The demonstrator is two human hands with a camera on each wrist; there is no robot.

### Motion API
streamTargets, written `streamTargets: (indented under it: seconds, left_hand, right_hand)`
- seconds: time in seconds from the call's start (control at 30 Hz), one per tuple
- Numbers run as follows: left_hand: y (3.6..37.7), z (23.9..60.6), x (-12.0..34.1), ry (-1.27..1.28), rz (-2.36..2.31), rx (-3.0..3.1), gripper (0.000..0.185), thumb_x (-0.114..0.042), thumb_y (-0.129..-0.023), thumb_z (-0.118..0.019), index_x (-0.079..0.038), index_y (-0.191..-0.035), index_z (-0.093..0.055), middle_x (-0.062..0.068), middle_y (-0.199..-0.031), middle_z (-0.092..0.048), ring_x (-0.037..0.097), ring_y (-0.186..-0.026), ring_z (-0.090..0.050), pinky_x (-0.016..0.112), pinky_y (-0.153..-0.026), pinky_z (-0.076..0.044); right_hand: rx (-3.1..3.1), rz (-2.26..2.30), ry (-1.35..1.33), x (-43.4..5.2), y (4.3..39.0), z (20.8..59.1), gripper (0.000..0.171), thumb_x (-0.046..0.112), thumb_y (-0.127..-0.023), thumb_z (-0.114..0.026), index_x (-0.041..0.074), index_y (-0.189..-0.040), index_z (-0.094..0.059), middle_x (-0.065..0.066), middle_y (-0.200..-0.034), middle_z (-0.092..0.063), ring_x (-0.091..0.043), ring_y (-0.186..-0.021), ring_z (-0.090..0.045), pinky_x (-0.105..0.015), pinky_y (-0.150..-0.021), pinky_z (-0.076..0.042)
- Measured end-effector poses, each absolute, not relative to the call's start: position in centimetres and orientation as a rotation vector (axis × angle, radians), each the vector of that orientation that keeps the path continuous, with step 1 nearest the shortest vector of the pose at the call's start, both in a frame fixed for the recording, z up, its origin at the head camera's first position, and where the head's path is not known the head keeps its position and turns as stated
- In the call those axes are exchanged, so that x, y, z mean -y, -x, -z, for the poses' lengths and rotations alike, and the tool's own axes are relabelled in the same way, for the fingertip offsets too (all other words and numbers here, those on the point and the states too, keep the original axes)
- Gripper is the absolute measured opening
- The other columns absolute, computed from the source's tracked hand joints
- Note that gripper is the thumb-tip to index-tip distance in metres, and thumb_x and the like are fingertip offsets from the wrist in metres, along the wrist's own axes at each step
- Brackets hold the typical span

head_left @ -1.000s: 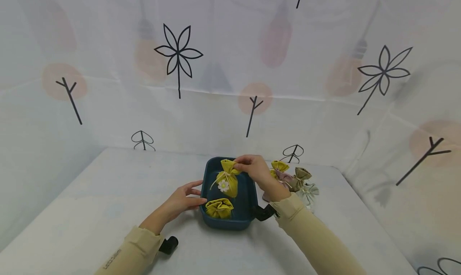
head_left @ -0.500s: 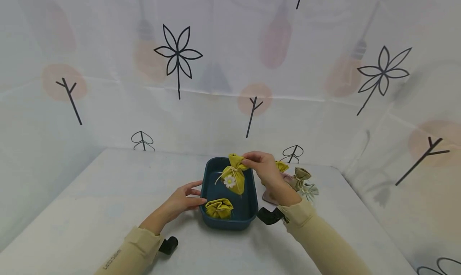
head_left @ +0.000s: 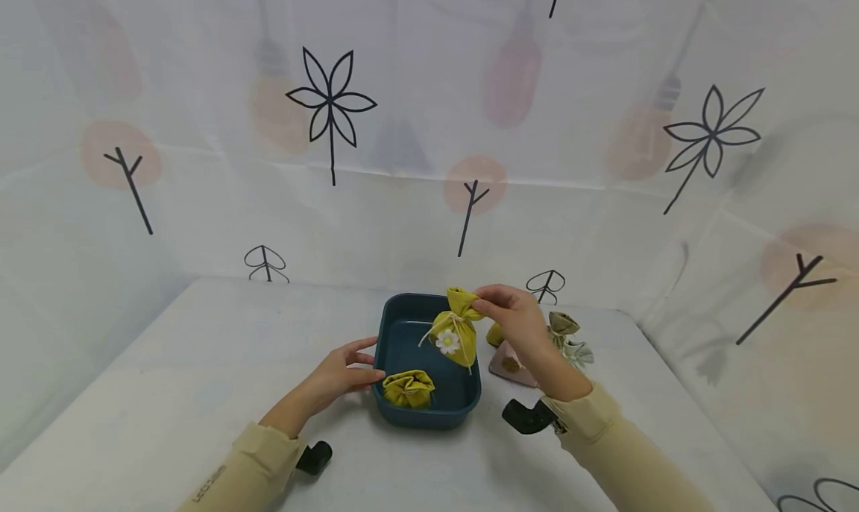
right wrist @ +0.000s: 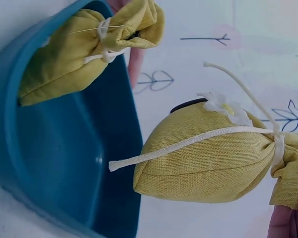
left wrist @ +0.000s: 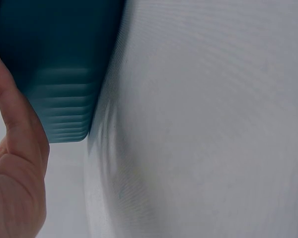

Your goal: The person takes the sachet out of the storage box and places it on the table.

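Centre of frame, the teal tray point(head_left: 396, 333) sits on the bench, left hand point(head_left: 335, 378) resting open-fingered against its side. Right hand point(head_left: 513, 318) pinches the yellow pouch point(head_left: 456, 340) by its gathered neck, dangling over the tray's right rim; soft, light, best held there.

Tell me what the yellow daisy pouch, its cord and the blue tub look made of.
Yellow pouch: coarse woven cloth, matte; the weave shows, likely linen or cotton. Cord: off-white twisted string, seemingly cotton. Blue tub: smooth moulded plastic by its look, with a soft sheen and rounded corners.
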State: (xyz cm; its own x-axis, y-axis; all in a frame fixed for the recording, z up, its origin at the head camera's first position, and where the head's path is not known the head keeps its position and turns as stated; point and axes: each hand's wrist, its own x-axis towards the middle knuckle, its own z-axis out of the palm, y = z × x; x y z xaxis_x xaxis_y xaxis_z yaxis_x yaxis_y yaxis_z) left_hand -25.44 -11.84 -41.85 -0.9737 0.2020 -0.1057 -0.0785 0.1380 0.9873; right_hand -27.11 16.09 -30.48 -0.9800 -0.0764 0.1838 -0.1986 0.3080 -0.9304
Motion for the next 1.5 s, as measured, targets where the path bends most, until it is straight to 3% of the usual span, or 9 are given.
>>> streamTargets:
  seconds: [0.23, 0.7, 0.93, 1.5]
  left_hand:
    - [25.3, 41.9, 11.9, -0.12, -1.932, -2.192, 0.075, -0.015, -0.078, -0.077, -0.01, -0.142, -0.038, 0.015, -0.114, -0.051, 0.019, -0.08, -0.06, 0.032, -0.073, -0.053]
    - [25.3, 41.9, 11.9, -0.114, -1.927, -2.194, 0.075, -0.015, -0.078, -0.077, -0.009, -0.142, -0.038, 0.018, -0.117, -0.05, 0.018, -0.08, -0.059, 0.032, -0.073, -0.053]
    - [25.5, 42.1, 11.9, -0.128, -1.94, -2.176, 0.075, -0.015, -0.078, -0.076, -0.01, -0.142, -0.038, 0.019, -0.118, -0.05, 0.018, -0.082, -0.06, 0.032, -0.074, -0.053]
    - [25.5, 42.0, 11.9, -0.107, -1.938, -2.19, 0.075, -0.015, -0.078, -0.077, -0.011, -0.142, -0.039, 0.017, -0.118, -0.05, 0.019, -0.082, -0.06, 0.032, -0.074, -0.053]
  right_hand:
    - [2.455, -1.73, -0.209, -17.7, 26.1, 30.6, 0.02, 0.014, -0.09, -0.064, 0.0, -0.105, -0.065, -0.009, -0.1, -0.064, -0.018, -0.09, -0.058, -0.022, -0.074, -0.049]
    - [2.402, -1.684, -0.252, -21.2, 24.6, 31.4, 0.024, 0.011, -0.091, -0.061, -0.007, -0.106, -0.061, -0.014, -0.104, -0.06, -0.012, -0.088, -0.059, -0.021, -0.074, -0.051]
    - [2.413, -1.647, -0.19, -23.1, 24.2, 32.7, 0.025, 0.012, -0.09, -0.063, -0.008, -0.106, -0.06, -0.002, -0.092, -0.062, -0.009, -0.082, -0.056, -0.019, -0.069, -0.049]
    - [2.516, -1.586, -0.117, -25.9, 24.2, 36.5, 0.021, 0.007, -0.091, -0.061, -0.008, -0.106, -0.062, -0.007, -0.093, -0.06, -0.01, -0.081, -0.056, -0.027, -0.072, -0.05]
